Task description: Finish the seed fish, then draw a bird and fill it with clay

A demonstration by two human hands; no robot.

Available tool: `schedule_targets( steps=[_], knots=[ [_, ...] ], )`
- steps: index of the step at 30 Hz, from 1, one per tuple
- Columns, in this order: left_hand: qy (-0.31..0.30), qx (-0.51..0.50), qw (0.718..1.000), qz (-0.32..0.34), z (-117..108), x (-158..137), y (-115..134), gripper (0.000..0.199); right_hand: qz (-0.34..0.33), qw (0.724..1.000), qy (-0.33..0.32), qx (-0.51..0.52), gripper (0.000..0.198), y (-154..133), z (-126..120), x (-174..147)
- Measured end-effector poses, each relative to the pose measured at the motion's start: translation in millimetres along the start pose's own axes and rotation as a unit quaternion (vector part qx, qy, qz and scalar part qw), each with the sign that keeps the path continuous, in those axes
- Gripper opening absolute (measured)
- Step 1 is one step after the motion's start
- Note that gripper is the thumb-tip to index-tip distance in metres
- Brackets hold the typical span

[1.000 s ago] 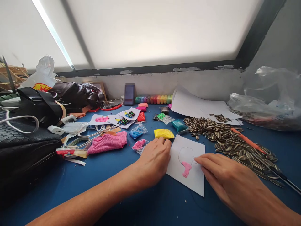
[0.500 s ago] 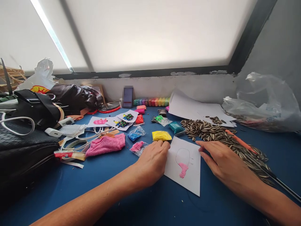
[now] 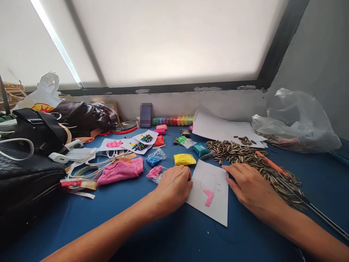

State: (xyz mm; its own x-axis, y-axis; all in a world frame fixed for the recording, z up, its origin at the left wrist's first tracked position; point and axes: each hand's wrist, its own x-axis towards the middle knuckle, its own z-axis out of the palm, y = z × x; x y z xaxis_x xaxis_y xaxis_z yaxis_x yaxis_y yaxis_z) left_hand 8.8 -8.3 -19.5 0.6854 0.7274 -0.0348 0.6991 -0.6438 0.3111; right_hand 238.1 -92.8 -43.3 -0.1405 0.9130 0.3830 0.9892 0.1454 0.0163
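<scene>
A white paper (image 3: pixel 196 198) lies on the blue table, bearing a pencilled oval outline and small marks. Pink clay (image 3: pixel 209 197) covers the outline's lower part and trails below it. At the paper's left edge rests my left hand (image 3: pixel 174 187), its fingers curled inward; what they hold, if anything, is hidden. My right hand (image 3: pixel 249 183) is at the opposite edge, index finger at the paper's upper right corner and thumb apart from it. Just beyond the left hand are a yellow clay pack (image 3: pixel 184 159) and an opened bag of pink clay (image 3: pixel 156 172).
Right of the paper spreads a heap of striped sunflower seeds (image 3: pixel 231 153) with an orange stick (image 3: pixel 272 164) on it. Blue (image 3: pixel 155 157) and teal (image 3: pixel 201 149) clay packs lie behind. A pink cloth (image 3: pixel 121 171), cables and black bags (image 3: pixel 29 163) crowd the left.
The whole view has shifted slightly, so things appear a little further left. Both hands keep nearly the same places at the paper's edges, and the pink clay looks unchanged.
</scene>
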Motion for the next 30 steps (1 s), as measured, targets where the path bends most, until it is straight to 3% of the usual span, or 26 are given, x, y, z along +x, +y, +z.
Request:
schedule_targets(
  steps=[8, 15, 22, 30],
  knots=[
    [0.030, -0.036, 0.999, 0.023, 5.0, 0.3, -3.6, 0.012, -0.011, 1.000, 0.023, 0.007, 0.027, -0.7, 0.6, -1.0],
    [0.049, -0.039, 0.995, 0.082, -4.6, 4.9, -17.3, 0.017, -0.035, 0.996, 0.068, 0.037, 0.028, -14.6, -25.1, 1.4],
    [0.043, -0.027, 0.986, 0.159, 3.8, 15.2, -17.6, 0.029, -0.094, 0.987, -0.029, 0.123, 0.031, -44.6, -33.4, -10.0],
    [0.067, -0.051, 0.981, 0.174, 14.6, 21.2, -18.2, 0.035, -0.107, 0.985, -0.061, 0.119, 0.028, -52.4, -32.3, -15.2]
  ],
)
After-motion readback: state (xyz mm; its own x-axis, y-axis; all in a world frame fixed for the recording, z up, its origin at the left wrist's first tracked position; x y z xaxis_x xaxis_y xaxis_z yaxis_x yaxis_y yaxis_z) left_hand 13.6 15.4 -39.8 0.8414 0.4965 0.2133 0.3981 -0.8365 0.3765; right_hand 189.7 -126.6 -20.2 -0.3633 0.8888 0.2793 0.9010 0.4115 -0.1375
